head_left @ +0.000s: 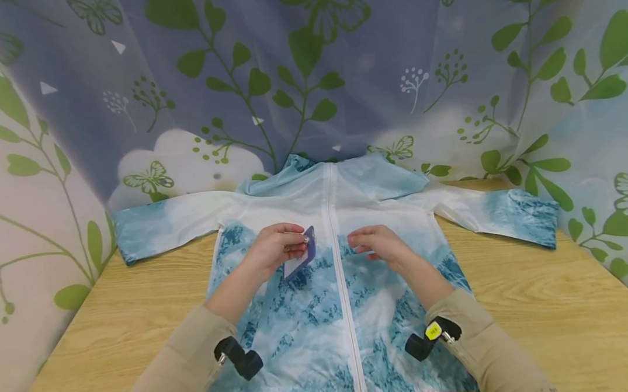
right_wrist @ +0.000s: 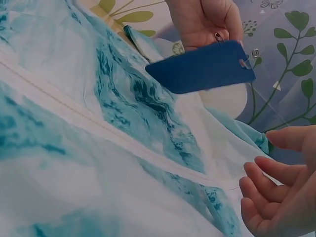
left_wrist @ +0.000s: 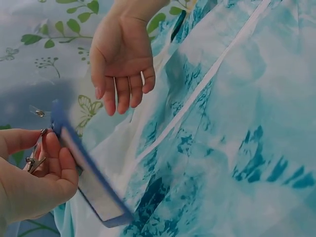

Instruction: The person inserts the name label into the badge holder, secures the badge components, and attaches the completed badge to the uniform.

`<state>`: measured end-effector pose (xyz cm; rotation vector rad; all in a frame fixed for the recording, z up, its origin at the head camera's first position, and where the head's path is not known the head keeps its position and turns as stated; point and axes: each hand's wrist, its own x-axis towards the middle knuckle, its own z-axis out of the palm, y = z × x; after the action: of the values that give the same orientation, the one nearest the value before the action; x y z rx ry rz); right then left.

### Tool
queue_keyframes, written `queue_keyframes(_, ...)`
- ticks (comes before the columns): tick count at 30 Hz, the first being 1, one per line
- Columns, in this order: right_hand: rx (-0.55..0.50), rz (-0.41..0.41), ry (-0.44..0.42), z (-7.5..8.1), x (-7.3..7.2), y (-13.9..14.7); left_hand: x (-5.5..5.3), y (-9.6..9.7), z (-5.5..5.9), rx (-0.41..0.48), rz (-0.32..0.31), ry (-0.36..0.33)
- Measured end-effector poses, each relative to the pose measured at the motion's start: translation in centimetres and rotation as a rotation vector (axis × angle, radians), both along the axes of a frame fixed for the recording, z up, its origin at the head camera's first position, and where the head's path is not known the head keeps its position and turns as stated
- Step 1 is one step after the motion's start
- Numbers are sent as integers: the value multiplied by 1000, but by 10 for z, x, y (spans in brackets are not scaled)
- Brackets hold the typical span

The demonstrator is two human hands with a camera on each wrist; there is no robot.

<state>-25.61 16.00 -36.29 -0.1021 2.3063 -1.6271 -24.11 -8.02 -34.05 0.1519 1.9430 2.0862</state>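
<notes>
My left hand (head_left: 274, 248) pinches a blue-edged badge holder (head_left: 302, 263) by the small metal clip (left_wrist: 36, 164) at its top. The badge hangs tilted over the left half of a blue and white zip jacket (head_left: 299, 331). A pale insert shows in its frame in the left wrist view, while its plain blue back (right_wrist: 202, 70) shows in the right wrist view. Across the white zip (head_left: 341, 276), my right hand (head_left: 380, 244) hovers over the jacket's other half. Its fingers are loosely bent, with nothing between them and apart from the badge.
The jacket lies spread out on a wooden table (head_left: 539, 291), its left sleeve (head_left: 162, 220) and right sleeve (head_left: 509, 211) stretched sideways. Behind and beside the table hangs a leaf-and-butterfly printed cloth (head_left: 371, 70). A small camera is strapped to each wrist.
</notes>
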Motion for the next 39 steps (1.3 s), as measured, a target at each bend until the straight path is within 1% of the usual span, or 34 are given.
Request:
queue_keyframes(3,-44,23,4,3,-1,-4,0,0,0,-20,-20,8)
queue_keyframes(7,-83,98,54,6,-3,-10,-1,-1,3,-62,-59,16)
queue_keyframes(13,-33,225,163,14,-1,-22,-1,3,8,-121,-130,19)
queue_keyframes(15,-31,274,189,17,1,-24,-2,4,9,-130,-141,15)
queue_keyframes(17,-35,306,199,17,1,-26,-2,5,9,-132,-147,10)
queue_keyframes(19,-48,316,187,17,1,-26,-2,6,9,-131,-147,5)
queue_keyframes(25,-46,296,126,16,3,-27,-3,9,8,-130,-129,-7)
queue_keyframes(27,-52,302,115,15,3,-28,-3,10,9,-134,-120,-6)
queue_keyframes(33,-61,353,127,13,6,-29,-3,11,9,-167,-128,-4)
queue_keyframes(36,-73,366,135,12,7,-30,-3,12,9,-172,-132,-9)
queue_keyframes(39,-82,354,139,11,8,-30,-4,14,8,-152,-106,-5)
